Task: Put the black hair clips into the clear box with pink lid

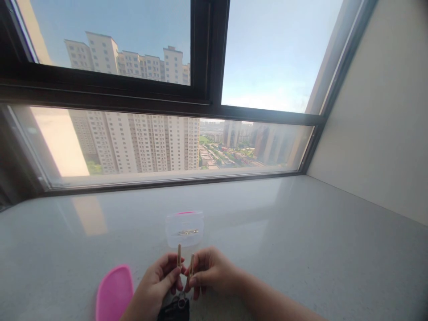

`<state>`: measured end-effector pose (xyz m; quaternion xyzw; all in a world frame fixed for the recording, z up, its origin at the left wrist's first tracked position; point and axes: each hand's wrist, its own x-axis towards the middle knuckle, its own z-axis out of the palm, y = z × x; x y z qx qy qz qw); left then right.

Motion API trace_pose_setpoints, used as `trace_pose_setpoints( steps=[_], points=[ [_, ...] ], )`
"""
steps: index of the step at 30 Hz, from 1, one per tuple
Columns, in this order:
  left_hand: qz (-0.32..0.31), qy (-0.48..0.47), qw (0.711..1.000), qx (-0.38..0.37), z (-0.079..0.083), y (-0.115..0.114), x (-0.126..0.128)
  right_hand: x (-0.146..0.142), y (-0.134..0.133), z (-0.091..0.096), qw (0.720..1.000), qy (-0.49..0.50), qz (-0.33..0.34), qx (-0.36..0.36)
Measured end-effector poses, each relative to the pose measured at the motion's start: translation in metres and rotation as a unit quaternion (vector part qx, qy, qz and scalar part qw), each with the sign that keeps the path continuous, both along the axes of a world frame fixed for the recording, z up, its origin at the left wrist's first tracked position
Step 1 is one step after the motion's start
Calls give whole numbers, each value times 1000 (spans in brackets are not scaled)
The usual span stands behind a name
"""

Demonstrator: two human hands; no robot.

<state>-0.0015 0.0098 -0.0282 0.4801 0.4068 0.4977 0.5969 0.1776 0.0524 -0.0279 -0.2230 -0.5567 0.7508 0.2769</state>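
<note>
My left hand [162,278] pinches a slim tan clothespin [179,255], which stands nearly upright between thumb and fingers. Close beside it, my right hand [210,272] grips a second clothespin [191,264], also upright. The two hands almost touch at the fingertips. Just beyond them sits a clear plastic box [170,227] with some light-coloured slim pieces [189,232] in it. Below my fingers lies a black object [174,310] with metal loops, partly hidden by my left hand; its kind is unclear.
A pink lid [115,292] rests on the pale grey sill [284,249], left of my left forearm. Dark window frames [150,100] rise at the back, with tall buildings [143,142] outside. A white wall [384,111] bounds the right side.
</note>
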Motion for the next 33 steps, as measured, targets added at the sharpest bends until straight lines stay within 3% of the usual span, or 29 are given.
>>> trace_pose_setpoints(
  steps=[7, 26, 33],
  points=[
    [14, -10, 1000, -6, -1, 0, 1, -1, -1, 3, 1000, 18, 0, 3],
    [16, 45, 999, -4, 18, -5, 3, 2, -3, 7, 1000, -7, -10, 12],
    [16, 43, 999, 4, 16, -4, 2, 0, -2, 3, 1000, -2, -9, 20]
  ],
)
